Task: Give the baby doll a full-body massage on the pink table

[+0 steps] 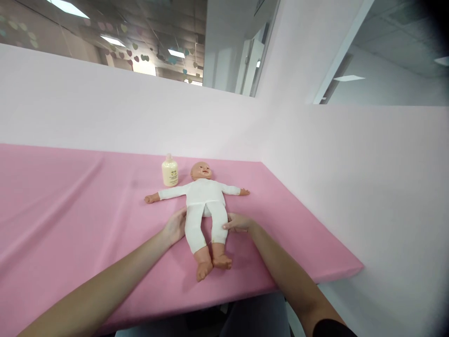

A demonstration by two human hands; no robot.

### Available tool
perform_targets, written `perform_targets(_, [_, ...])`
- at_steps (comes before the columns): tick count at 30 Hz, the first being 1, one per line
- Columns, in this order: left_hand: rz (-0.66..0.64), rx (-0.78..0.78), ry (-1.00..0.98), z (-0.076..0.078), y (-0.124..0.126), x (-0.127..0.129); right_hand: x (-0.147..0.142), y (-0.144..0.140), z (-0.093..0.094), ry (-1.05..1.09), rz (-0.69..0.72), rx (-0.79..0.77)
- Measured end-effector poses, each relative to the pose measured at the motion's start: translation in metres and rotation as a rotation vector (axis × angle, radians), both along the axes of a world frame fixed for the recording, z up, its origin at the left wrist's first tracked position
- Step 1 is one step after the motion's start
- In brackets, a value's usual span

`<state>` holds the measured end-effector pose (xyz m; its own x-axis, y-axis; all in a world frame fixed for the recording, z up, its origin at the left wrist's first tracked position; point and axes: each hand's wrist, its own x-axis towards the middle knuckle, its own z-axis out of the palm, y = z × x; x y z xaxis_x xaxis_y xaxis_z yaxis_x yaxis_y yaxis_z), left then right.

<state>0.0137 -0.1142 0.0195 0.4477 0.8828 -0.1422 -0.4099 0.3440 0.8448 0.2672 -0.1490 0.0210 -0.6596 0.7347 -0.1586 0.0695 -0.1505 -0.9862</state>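
One baby doll (204, 206) lies on its back near the middle of the pink tabletop (70, 210), arms spread out, head pointing away from the person, feet toward the front edge. It wears a white one-piece suit.

Left hand (175, 226) lies flat against the doll's hip/thigh on one side, fingers open, touching the white cloth. Right hand (236, 223) is on the other leg; thumb and fingers look pinched on the cloth near the knee, but I cannot tell if they really grip it or only press.

Risks, as I judge: the feet are near the front edge of the tabletop, so a pull toward the person could slide the doll off. The bottle (170, 171) stands upright just beside the doll's head and arm w/ little room; if the doll is pushed or turned, the arm could knock it over.

Count: 1 doll, 1 cream-coloured bottle, 2 hands, 1 tabletop w/ pink cover. Pale pink wall panels (351, 187) stand behind and at the right.
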Motion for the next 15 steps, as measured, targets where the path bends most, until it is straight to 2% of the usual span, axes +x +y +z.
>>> perform_targets(4, [-0.203,-0.224,-0.028,0.004,-0.025,-0.003,0.014,0.008,-0.009,0.006,-0.267,-0.011])
perform_targets(8, [-0.384,-0.275,-0.005,0.005,-0.042,-0.005,0.025,0.014,-0.007,0.08,-0.507,-0.049])
perform_targets(12, [-0.568,-0.281,-0.041,0.005,-0.054,-0.003,0.03,0.028,-0.009,0.347,-0.837,-0.169])
perform_targets(15, [-0.691,-0.263,-0.109,0.003,-0.062,-0.002,0.036,0.042,-0.011,0.452,-0.968,-0.251])
